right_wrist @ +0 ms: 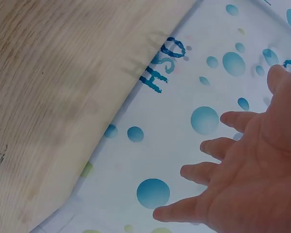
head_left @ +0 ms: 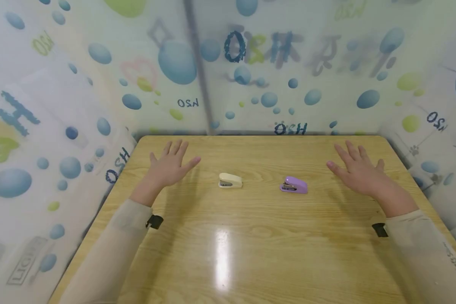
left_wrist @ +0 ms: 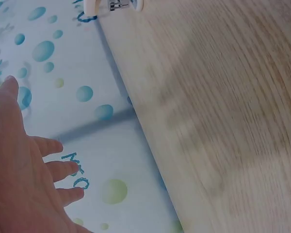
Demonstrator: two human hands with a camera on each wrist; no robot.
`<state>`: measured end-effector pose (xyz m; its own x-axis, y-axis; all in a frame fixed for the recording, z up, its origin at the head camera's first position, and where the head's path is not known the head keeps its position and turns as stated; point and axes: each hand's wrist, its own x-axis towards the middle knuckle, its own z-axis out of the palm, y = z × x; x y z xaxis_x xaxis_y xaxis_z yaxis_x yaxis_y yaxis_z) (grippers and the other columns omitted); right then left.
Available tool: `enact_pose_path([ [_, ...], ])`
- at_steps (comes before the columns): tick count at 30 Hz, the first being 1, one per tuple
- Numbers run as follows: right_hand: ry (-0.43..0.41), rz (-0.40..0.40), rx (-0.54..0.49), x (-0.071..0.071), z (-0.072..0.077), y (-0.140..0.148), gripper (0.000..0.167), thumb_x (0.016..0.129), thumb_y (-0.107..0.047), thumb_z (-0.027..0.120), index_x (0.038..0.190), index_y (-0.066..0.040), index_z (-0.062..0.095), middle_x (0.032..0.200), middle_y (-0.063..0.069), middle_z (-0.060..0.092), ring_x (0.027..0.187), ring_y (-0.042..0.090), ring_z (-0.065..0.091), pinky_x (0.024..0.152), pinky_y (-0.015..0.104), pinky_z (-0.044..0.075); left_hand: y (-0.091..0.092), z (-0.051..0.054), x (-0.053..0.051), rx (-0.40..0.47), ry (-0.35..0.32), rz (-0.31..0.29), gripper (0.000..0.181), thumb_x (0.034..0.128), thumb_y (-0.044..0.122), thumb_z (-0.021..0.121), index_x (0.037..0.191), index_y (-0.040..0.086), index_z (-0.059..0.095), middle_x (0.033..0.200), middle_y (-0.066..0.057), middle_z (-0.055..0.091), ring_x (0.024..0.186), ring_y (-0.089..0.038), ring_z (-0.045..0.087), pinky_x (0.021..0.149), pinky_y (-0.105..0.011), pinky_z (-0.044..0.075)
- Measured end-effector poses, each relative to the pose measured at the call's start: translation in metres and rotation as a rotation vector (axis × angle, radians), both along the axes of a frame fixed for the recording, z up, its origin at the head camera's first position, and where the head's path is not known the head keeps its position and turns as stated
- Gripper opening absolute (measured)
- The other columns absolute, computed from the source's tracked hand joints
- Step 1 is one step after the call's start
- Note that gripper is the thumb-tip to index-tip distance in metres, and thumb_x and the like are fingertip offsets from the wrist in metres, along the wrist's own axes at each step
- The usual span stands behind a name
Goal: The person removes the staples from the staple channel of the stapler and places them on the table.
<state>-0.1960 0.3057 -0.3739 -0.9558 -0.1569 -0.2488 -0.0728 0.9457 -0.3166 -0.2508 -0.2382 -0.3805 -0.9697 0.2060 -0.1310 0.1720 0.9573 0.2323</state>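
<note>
Two small staplers rest on the wooden table (head_left: 258, 236). The cream stapler (head_left: 230, 180) lies left of the purple stapler (head_left: 294, 185), with a gap between them. My left hand (head_left: 169, 167) is held over the table's left side, fingers spread, holding nothing; the cream stapler is nearest to it. On the other side my right hand (head_left: 361, 173) is spread too, apart from the purple stapler and holding nothing. At the top of the left wrist view a part of the cream stapler (left_wrist: 117, 5) shows. No stapler appears in the right wrist view, only my right hand (right_wrist: 257, 165).
Patterned sheeting (head_left: 270, 76) with blue and green bubbles surrounds the table at the back and both sides. Each sleeve has a dark wrist mount, one at the left cuff (head_left: 154, 221) and one at the right cuff (head_left: 380, 230). Light glares on the table's middle.
</note>
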Motion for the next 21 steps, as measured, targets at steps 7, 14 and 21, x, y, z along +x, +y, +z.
enact_pose_path([
  [7,0.002,0.012,-0.012,0.001,0.004,-0.008,0.093,0.108,-0.074,0.026,0.172,-0.014,-0.006,0.174,0.028,-0.020,0.157,0.061,-0.016,0.106,0.094,-0.008,0.016,0.005,0.006,0.002,-0.007,-0.033,0.107,0.0949,0.092,0.018,0.173,0.020,0.004,0.181,-0.012,-0.001,0.167,-0.042,-0.005,0.117,-0.088,-0.007],
  [14,0.030,0.057,-0.061,-0.006,0.011,-0.036,0.094,0.107,-0.072,0.035,0.173,-0.014,0.001,0.176,0.028,-0.014,0.159,0.059,-0.012,0.109,0.093,-0.007,0.071,0.015,0.014,0.050,0.016,-0.148,0.099,0.0994,0.087,0.024,0.173,0.023,0.005,0.181,-0.010,0.004,0.169,-0.036,0.002,0.126,-0.078,0.004],
  [21,0.035,0.079,-0.089,-0.011,0.012,-0.062,0.092,0.107,-0.071,0.040,0.173,-0.017,0.004,0.177,0.029,-0.005,0.161,0.057,-0.004,0.112,0.092,-0.004,0.133,0.013,0.013,0.090,0.026,-0.268,0.096,0.1026,0.081,0.031,0.173,0.021,0.008,0.179,-0.014,0.019,0.166,-0.036,0.018,0.133,-0.060,0.021],
])
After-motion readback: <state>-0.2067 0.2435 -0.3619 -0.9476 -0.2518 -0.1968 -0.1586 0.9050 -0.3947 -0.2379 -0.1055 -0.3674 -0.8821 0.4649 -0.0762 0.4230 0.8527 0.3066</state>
